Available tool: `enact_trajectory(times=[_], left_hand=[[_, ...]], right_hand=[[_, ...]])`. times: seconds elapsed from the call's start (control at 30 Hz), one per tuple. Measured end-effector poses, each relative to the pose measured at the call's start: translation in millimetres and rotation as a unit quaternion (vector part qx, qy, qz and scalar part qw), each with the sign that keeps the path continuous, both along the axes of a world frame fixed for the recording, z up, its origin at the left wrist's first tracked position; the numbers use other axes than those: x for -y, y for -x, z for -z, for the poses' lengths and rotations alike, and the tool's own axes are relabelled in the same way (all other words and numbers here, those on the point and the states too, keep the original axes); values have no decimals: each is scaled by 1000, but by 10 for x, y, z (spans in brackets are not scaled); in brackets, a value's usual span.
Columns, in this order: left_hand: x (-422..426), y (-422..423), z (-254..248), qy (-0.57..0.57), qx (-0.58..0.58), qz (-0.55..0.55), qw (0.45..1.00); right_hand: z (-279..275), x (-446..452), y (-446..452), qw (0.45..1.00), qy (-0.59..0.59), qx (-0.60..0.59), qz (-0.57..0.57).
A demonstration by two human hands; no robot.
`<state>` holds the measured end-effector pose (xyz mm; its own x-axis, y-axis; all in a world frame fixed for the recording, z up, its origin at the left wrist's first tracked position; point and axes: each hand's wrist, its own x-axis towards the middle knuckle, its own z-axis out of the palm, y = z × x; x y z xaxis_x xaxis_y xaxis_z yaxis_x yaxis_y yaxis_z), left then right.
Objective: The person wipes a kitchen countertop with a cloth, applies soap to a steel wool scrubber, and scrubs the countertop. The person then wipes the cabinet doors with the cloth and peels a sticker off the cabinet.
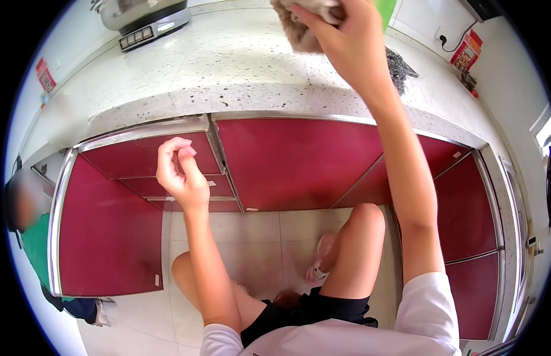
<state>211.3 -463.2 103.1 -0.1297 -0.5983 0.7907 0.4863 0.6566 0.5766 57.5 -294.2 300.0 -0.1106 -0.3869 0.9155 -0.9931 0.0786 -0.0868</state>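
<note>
My right hand (352, 35) is raised over the countertop (240, 74) and wrapped round a bunched brown cloth (299, 26), thumb pressed on its top. Part of the cloth is cut off by the upper edge of the view. Something flat and bright green (384, 10) shows just behind that hand. In front of the dark red drawers, my left hand (183, 172) hangs in the air with its fingers curled in towards the thumb. Nothing shows in it, and it touches neither counter nor drawer.
A kitchen appliance with a row of buttons (146, 32) stands at the back left. Dark mesh-like material (399, 68) lies beside my right forearm. Red cabinet doors (299, 160) run below the counter. Another person in a green top (37, 243) is at the far left.
</note>
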Motion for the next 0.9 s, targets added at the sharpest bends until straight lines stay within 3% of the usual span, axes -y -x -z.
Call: enact_trajectory(times=[0.07, 0.13, 0.2, 0.27, 0.33, 0.4, 0.6, 0.63, 0.67, 0.77, 0.87, 0.9], left_hand=[[1, 9, 1, 10, 11, 2, 1000], [10, 4, 16, 24, 26, 3, 999], [-2, -19, 6, 7, 24, 15, 1000], [-8, -51, -11, 0, 19, 22, 1000], [20, -59, 25, 3, 26, 19, 999], [20, 1, 57, 9, 26, 14, 1000], [-66, -23, 86, 17, 60, 40, 997], [-71, -45, 85, 9, 67, 56, 996], [-68, -68, 93, -3, 77, 67, 995], [81, -63, 168, 19, 149, 47, 987], [71, -168, 229, -113, 210, 110, 965], [87, -192, 302, -124, 223, 98, 962]], right_hand=[[-70, -27, 10, 995, -68, 65, 24], [-66, -140, 96, 987, -153, -36, 34], [-107, -482, 176, 984, -74, -11, 160], [-4, -865, 647, 944, -83, -62, 314], [141, -1074, 860, 924, -158, 20, 347], [219, -1161, 862, 921, -239, 179, 251], [316, -1184, 496, 957, -130, 205, 160], [334, -1142, 343, 973, -93, 172, 119], [346, -1105, 93, 972, -58, 221, 51], [669, -914, -571, 923, -13, 367, -112], [1376, -528, -737, 884, -162, 363, -247], [1678, -351, -823, 826, -168, 451, -293]])
